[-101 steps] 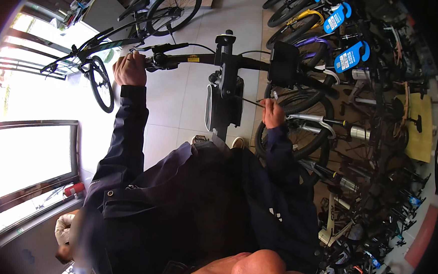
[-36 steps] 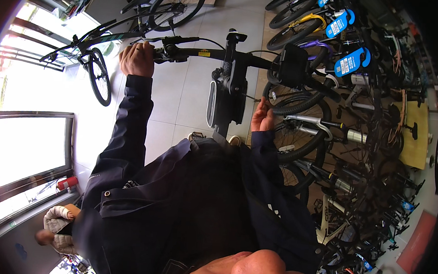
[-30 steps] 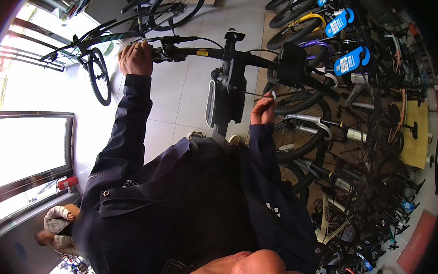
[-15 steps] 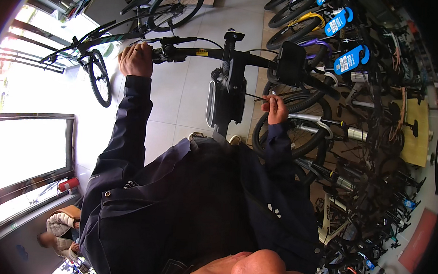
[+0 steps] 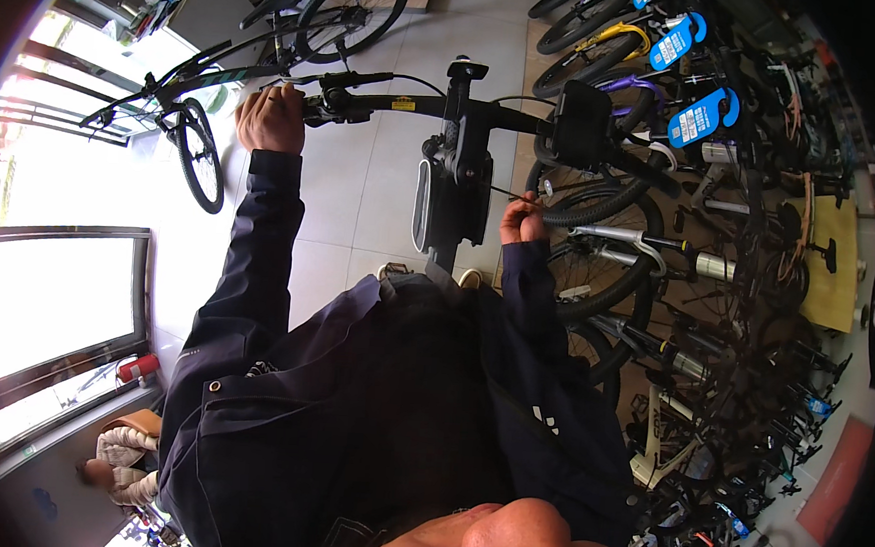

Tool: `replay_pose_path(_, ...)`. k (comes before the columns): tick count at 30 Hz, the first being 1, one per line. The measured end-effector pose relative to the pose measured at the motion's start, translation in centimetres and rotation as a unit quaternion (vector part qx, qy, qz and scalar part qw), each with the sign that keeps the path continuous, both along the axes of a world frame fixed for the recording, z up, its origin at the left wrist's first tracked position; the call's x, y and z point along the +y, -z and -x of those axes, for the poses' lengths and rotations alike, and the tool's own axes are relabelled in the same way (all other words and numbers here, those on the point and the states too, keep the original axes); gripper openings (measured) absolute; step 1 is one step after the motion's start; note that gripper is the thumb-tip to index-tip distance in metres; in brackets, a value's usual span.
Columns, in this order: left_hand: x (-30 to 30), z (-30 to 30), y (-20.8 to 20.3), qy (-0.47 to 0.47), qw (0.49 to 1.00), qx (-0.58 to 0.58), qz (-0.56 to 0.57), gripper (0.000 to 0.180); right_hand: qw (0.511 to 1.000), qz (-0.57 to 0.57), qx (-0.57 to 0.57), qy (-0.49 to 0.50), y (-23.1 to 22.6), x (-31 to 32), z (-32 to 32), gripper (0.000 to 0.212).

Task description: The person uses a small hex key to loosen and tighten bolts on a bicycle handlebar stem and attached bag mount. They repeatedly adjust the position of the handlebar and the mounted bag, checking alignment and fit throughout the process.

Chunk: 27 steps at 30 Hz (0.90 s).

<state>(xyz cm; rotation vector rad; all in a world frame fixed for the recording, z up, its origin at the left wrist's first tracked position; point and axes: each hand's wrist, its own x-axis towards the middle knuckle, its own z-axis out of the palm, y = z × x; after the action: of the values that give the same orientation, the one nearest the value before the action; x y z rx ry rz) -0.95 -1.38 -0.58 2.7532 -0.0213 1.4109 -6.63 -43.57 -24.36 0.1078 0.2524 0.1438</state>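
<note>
In front of me stands a bicycle with a black handlebar. My left hand is closed around its left grip, beside the brake lever. My right hand pinches a thin dark rod, which looks like a hex key; its far end reaches the right side of the stem. The fingers hide the rod's near end. Below the stem sits a black bag on the frame. A black rectangular device covers part of the bar's right side.
Rows of parked bicycles crowd my right, some with blue tags. More bicycles stand at the far left, near a desk. A red fire extinguisher and a seated person are at the lower left.
My right hand has moved a little left and down, closer to the stem, still pinching the rod. The left hand and the handlebar have not moved.
</note>
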Motion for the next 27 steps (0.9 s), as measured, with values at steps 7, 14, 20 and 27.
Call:
replay_pose_path(7,0.1,0.1,-0.1,0.009,1.000,0.007,-0.015,0.023,0.905,0.424,-0.012,0.039,-3.8,-0.8,0.3,0.014)
replay_pose_path(14,-0.1,0.1,0.0,0.005,1.000,-0.002,0.006,0.024,0.503,0.799,-0.254,-0.211,-8.2,-5.8,-1.7,0.023)
replay_pose_path(20,0.2,-0.1,0.2,0.001,1.000,0.002,0.005,0.023,0.014,0.914,-0.349,-0.205,-12.2,-2.7,-5.6,0.021)
replay_pose_path(27,0.0,0.0,0.3,0.006,0.999,-0.008,0.031,0.023,-0.064,0.907,-0.397,-0.123,-14.3,-1.6,-5.5,0.025)
